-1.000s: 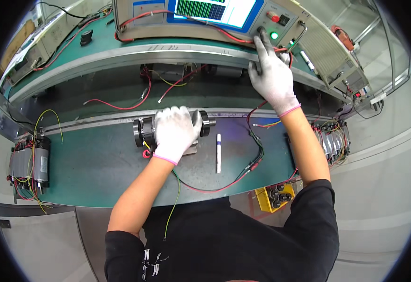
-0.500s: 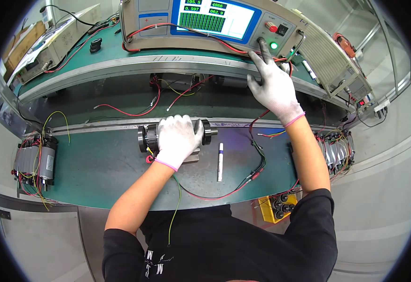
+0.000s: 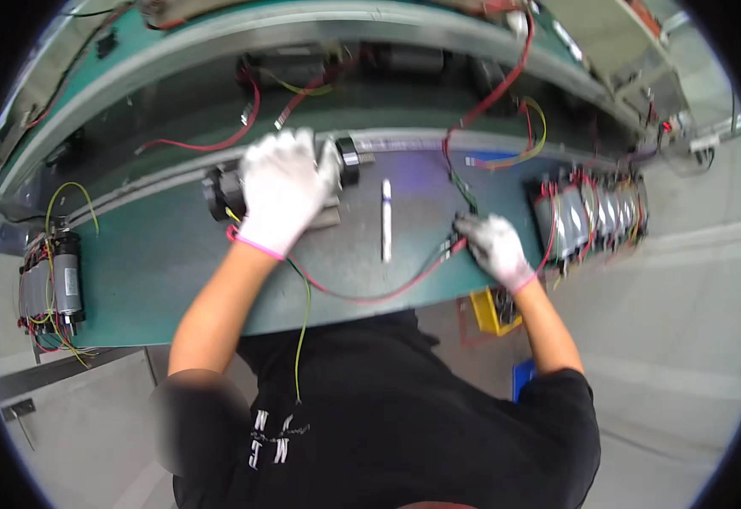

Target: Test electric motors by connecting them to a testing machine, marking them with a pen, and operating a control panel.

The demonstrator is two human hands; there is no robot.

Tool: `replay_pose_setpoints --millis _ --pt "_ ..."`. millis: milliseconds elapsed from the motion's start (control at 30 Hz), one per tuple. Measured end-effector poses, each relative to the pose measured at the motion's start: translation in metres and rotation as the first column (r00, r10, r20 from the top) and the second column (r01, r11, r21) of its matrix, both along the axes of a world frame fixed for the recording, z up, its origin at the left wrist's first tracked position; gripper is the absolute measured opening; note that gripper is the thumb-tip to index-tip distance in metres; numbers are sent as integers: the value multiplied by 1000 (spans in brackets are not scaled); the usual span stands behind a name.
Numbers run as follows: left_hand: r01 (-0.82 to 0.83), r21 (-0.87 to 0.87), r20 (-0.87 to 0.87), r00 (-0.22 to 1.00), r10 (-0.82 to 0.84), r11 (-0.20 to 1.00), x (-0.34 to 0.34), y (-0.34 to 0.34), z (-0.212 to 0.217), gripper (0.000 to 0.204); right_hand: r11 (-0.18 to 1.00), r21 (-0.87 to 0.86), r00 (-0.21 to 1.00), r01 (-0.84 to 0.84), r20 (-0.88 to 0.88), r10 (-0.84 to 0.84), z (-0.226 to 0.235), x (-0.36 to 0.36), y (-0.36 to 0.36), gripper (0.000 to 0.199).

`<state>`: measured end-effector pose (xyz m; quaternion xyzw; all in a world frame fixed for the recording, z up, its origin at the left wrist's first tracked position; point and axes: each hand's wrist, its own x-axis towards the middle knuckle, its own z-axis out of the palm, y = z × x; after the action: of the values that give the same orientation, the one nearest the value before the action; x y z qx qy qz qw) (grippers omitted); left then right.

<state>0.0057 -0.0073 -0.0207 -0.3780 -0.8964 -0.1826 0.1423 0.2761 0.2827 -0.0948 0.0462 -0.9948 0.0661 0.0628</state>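
Note:
My left hand (image 3: pixel 286 187), in a white glove, is wrapped over a black cylindrical motor (image 3: pixel 220 193) that rests on a grey metal block (image 3: pixel 328 215). The palm hides the motor's middle. My gloved right hand (image 3: pixel 498 248) is closed at the fingertips on a red and black cable (image 3: pixel 451 248), at its dark joint. From there a red wire (image 3: pixel 370 299) curves over to the motor. A yellow-green wire (image 3: pixel 304 339) hangs from the motor over the bench's front edge. Between my hands a white marker pen (image 3: pixel 387 220) lies on the bench.
Several grey motors with loose wires stand in a row at the right (image 3: pixel 591 216), and more at the left end (image 3: pixel 52 284). A shelf (image 3: pixel 303 47) with a metal edge runs across the back, with motors and red leads under it. A yellow bin (image 3: pixel 491 312) is below the bench edge.
My right hand has come down from the tester's front panel to the cable on the bench. My left hand stays on the motor. The view has tilted downward, and the tester's screen is out of sight.

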Motion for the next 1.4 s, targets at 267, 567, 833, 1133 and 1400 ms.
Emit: replay_pose_setpoints --millis 267,567,833,1133,1400 --pt "798 14 953 171 -248 603 138 -41 -42 41 999 -20 996 -30 81 31 50 5 -10 57" --pt "499 120 -16 865 -501 858 23 2 7 53 965 -78 931 -249 -295 216 59 -115 -62 34" --pt "207 -492 294 954 -63 846 -13 36 25 61 975 -120 963 -188 -218 159 41 -141 -79 38" --pt "191 -160 56 981 -185 968 0 20 0 70 885 -315 939 343 110 -325 -33 -119 -109 51" --pt "175 -107 -320 926 -200 979 15 20 -27 70 839 -537 962 88 -173 -211 -61 -107 -92 44"
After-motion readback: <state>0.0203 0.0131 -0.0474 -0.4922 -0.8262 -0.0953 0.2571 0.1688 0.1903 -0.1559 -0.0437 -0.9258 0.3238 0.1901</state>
